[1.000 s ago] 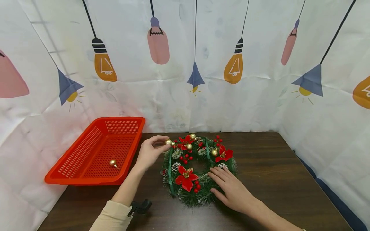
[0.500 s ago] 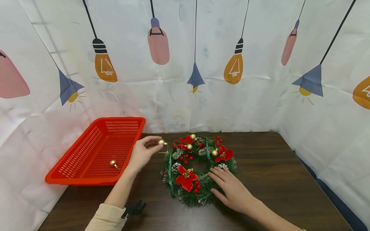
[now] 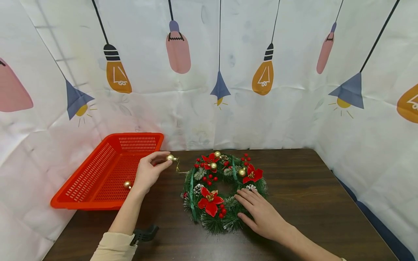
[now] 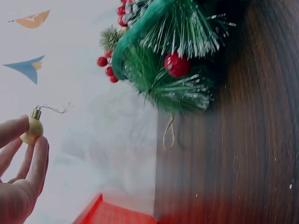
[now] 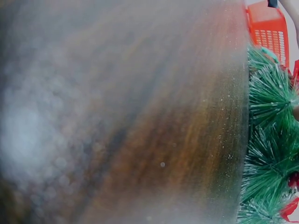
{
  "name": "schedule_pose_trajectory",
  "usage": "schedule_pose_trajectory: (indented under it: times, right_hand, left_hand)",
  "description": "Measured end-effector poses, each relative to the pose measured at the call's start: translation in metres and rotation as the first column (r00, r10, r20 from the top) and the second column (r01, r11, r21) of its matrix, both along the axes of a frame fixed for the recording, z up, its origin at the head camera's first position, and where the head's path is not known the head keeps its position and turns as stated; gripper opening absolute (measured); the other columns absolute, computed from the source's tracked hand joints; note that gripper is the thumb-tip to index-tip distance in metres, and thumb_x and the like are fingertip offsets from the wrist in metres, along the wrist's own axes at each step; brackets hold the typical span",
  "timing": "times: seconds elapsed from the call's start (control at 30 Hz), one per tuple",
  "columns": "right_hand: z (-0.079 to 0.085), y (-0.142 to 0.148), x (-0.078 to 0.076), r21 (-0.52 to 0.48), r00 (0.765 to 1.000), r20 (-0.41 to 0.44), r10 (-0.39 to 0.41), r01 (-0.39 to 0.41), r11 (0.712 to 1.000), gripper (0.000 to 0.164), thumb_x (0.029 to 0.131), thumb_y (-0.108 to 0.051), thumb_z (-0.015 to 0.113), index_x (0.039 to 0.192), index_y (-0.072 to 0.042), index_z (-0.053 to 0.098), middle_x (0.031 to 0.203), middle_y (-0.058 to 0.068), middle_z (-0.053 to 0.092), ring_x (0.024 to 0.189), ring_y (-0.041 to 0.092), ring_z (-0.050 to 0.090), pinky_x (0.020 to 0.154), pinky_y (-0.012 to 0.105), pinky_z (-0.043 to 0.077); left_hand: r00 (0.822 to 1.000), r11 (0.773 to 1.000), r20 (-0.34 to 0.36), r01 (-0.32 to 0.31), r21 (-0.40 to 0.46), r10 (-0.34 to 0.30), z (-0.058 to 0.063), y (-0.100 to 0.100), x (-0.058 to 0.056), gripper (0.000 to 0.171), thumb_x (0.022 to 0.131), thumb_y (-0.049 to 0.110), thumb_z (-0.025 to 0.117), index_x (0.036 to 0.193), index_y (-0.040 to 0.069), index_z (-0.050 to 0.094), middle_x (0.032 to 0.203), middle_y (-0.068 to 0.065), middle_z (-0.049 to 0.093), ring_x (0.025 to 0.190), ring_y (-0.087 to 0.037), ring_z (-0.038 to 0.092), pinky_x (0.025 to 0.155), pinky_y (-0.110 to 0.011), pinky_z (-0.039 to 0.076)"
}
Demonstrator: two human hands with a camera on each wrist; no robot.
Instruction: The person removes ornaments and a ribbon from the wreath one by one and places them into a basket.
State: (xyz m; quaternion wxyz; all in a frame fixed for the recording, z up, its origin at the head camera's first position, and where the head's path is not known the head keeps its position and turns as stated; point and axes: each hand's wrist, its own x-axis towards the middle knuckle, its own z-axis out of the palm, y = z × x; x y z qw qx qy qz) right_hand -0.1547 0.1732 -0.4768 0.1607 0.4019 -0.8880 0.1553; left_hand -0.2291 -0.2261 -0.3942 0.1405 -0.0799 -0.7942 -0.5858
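At the far left we saw a red basket (image 3: 107, 170) on the table (image 3: 310, 203), one gold ball (image 3: 127, 185) lying inside it. Just beside its right rim our left hand (image 3: 148, 173) pinched a gold bauble (image 3: 169, 157) between thumb and fingers (image 4: 35, 161) (its hook wire trailing), apart from the wreath (image 3: 225, 192). Further right, our right hand (image 3: 261, 214) rested on the wreath's lower edge, fingers straight.

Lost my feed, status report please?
Left hand pinches gold bauble, clear of wreath. Right hand flat on wreath. Red basket beside, nothing between.
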Motion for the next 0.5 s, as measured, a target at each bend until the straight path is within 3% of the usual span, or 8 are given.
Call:
schedule_pose_trajectory:
  times: [0.5]
  right_hand:
    - [0.001,0.000,0.000,0.004,1.000,-0.003,0.001,-0.001,1.000,0.057,0.098,-0.033,0.071,0.145,-0.002,0.057,0.149,0.016,0.054,0.140,0.034,0.047,0.115,0.056,0.033]
  left_hand:
    - [0.994,0.995,0.049,-0.097,0.015,0.097,-0.002,-0.038,0.010,0.044,0.095,0.021,0.078,0.132,0.001,0.066,0.121,-0.011,0.069,0.107,-0.008,0.064,0.085,-0.017,0.054]
